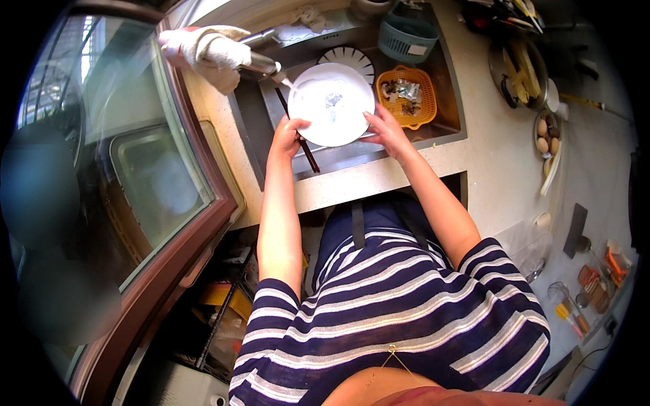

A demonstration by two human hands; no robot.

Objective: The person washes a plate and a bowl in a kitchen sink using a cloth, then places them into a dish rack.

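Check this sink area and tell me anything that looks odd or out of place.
The tap is wrapped in a cloth, which is unusual. Otherwise ordinary: both hands hold a white plate under the water, chopsticks lying in the sink.

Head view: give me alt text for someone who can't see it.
Both hands, left hand and right hand, hold a white plate under a running tap over a sink. An orange basket sits in the sink beside the plate.

A glossy white ceramic plate (332,103) is seen over a matt metal sink (352,157); the orange basket (407,96) looks plastic, the countertop (497,166) speckled stone.
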